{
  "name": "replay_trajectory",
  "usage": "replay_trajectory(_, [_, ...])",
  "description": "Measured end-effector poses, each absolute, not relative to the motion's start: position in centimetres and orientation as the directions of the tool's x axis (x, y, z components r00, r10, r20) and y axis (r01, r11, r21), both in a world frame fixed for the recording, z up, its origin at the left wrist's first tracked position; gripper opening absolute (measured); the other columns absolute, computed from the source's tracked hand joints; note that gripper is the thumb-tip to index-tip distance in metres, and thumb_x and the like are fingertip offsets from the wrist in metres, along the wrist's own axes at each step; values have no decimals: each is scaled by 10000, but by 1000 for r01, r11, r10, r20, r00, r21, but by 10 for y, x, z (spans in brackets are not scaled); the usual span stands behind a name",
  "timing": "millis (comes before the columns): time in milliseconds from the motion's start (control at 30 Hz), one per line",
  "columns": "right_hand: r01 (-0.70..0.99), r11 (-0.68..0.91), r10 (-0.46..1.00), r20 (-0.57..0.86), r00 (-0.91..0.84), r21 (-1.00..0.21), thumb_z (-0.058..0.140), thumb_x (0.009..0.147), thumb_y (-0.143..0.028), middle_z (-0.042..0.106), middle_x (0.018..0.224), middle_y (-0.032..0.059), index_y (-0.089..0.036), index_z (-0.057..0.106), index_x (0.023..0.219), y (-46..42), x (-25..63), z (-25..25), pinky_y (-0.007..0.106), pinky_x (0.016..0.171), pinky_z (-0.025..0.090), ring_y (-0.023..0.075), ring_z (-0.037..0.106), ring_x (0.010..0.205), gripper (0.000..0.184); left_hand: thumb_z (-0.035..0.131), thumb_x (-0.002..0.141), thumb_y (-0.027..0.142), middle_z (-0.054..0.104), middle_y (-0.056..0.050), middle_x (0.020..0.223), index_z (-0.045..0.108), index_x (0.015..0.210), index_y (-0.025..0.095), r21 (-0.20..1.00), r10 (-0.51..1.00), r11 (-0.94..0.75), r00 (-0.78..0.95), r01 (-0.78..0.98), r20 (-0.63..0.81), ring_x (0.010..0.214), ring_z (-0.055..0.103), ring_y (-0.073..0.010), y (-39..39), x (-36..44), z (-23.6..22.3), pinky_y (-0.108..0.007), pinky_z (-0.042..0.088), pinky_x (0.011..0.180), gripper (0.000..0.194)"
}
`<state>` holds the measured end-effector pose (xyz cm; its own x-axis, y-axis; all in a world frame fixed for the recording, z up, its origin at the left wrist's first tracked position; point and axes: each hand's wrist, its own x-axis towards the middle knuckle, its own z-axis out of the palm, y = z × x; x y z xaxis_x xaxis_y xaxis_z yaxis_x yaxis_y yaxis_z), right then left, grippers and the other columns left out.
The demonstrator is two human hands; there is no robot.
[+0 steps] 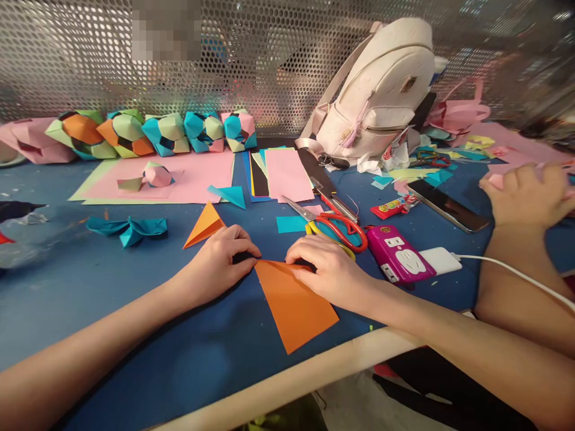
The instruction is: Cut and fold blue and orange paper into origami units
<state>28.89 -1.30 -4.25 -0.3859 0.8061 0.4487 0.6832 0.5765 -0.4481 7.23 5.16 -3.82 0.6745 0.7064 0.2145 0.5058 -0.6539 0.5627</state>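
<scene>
A folded orange paper [294, 302] lies on the blue table top [135, 311] in front of me. My left hand [222, 260] rests curled at the paper's upper left corner, fingertips pressed down on it. My right hand [326, 266] lies over the paper's upper right edge, fingers bent and pressing it flat. A smaller folded orange triangle [204, 224] sits just beyond my left hand.
Red-handled scissors [332, 224], a pink power strip [395, 254] with white plug, a phone [449, 206] and a pale backpack [381, 90] lie to the right. Another person's hand [527, 194] rests at far right. Folded paper shapes [153, 131] line the back; pink sheets [197, 173] lie nearby.
</scene>
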Motion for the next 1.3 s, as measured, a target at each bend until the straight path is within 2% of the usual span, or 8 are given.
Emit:
replay_trajectory(233, [544, 784, 596, 609, -523, -300, 416, 834, 40, 707, 961, 130, -137, 585, 868, -24, 294, -58, 354, 764, 577, 198, 666, 939, 247, 567, 808, 296, 568, -26, 889, 726, 767, 234, 643, 699, -578, 712, 502, 72, 841, 590, -167, 58, 71, -29, -312, 500, 810, 176])
replay_trajectory(433, [475, 856, 482, 643, -595, -201, 479, 893, -13, 707, 1024, 193, -72, 618, 899, -29, 289, -58, 384, 772, 607, 245, 677, 989, 152, 566, 809, 297, 555, -27, 906, 727, 771, 229, 646, 695, -572, 717, 506, 54, 858, 577, -167, 58, 70, -29, -309, 485, 822, 178])
replay_trajectory(767, [452, 885, 422, 613, -668, -116, 547, 881, -54, 729, 1022, 141, -92, 665, 884, -32, 285, -50, 378, 778, 605, 238, 676, 992, 124, 556, 800, 266, 556, -25, 924, 726, 794, 230, 653, 684, -568, 729, 501, 36, 888, 570, -164, 59, 69, -29, -304, 482, 840, 174])
replay_trajectory(1300, [482, 876, 394, 594, -702, -11, 581, 860, -60, 737, 984, 115, -113, 671, 829, -33, 282, -49, 359, 760, 597, 221, 677, 953, 109, 550, 804, 291, 557, -28, 929, 721, 797, 219, 643, 694, -573, 718, 508, 52, 898, 571, -168, 57, 70, -32, -312, 476, 859, 186])
